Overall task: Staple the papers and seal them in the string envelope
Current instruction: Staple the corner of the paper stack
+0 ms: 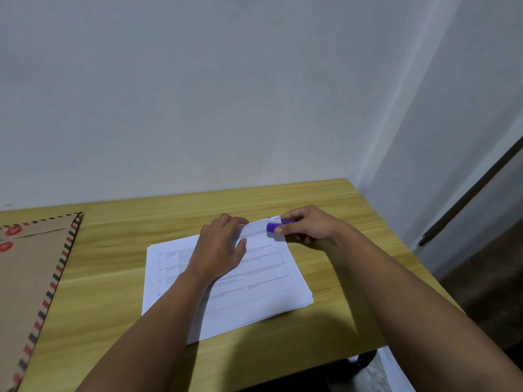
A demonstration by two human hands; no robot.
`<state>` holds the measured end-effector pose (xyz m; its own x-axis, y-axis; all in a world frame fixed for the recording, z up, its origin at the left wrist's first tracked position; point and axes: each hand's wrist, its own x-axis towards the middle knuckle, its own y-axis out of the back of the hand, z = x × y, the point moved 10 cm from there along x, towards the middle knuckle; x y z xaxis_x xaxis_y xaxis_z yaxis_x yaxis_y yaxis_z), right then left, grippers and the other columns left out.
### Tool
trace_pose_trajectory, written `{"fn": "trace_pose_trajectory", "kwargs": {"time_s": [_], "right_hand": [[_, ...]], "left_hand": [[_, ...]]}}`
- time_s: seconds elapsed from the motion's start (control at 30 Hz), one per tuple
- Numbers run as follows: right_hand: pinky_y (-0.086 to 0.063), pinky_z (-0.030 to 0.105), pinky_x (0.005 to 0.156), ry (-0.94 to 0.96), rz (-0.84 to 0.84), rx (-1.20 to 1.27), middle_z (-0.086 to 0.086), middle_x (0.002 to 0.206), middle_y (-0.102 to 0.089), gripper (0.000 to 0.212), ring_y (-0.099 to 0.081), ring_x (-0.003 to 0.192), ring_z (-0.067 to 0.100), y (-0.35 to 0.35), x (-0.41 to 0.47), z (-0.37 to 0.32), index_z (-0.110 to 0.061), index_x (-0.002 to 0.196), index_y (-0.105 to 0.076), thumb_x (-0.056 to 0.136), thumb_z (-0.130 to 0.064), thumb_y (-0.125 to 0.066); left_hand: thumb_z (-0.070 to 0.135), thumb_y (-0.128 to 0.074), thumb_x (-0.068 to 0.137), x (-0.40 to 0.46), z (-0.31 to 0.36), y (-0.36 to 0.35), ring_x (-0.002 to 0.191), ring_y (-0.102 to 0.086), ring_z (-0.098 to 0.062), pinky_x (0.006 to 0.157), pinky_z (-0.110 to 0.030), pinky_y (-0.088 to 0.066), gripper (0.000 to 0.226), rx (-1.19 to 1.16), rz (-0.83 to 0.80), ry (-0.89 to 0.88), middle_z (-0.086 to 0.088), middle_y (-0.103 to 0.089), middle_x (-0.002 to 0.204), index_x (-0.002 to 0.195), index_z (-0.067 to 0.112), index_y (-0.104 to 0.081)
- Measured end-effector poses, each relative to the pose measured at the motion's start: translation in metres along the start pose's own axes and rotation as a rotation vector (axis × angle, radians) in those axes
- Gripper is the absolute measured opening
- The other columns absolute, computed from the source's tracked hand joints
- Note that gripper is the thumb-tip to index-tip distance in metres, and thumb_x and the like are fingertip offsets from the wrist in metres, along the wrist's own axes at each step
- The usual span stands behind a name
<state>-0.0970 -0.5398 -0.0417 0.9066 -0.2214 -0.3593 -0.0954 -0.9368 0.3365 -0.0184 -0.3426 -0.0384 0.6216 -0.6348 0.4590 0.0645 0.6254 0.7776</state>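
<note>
A stack of white printed papers [263, 281] lies in the middle of the wooden table [113, 250]. My left hand [220, 250] rests flat on the stack, with its fingertips at the far edge of the sheets. My right hand [308, 226] grips a small purple stapler [276, 225] that sits over the far right corner of the papers. A brown string envelope [31, 273] with a red-and-dark striped border and red round closures lies at the table's left edge.
A grey wall stands right behind the table. The table's right edge drops off to a dark floor, and a dark rod [467, 190] leans against the wall at the right. Bare wood lies between the papers and the envelope.
</note>
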Motion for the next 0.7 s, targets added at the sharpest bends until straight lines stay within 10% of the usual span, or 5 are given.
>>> {"fn": "trace_pose_trajectory", "kwargs": {"time_s": [0.7], "right_hand": [[-0.042, 0.014, 0.051, 0.162, 0.088, -0.053, -0.007, 0.062, -0.069, 0.022, -0.055, 0.051, 0.003, 0.012, 0.011, 0.000, -0.003, 0.102, -0.082, 0.084, -0.015, -0.087]], "left_hand": [[0.034, -0.067, 0.085, 0.001, -0.005, -0.007, 0.091, -0.058, -0.022, 0.077, -0.037, -0.044, 0.042, 0.030, -0.040, 0.022, 0.008, -0.055, 0.099, 0.127, 0.029, -0.063]]}}
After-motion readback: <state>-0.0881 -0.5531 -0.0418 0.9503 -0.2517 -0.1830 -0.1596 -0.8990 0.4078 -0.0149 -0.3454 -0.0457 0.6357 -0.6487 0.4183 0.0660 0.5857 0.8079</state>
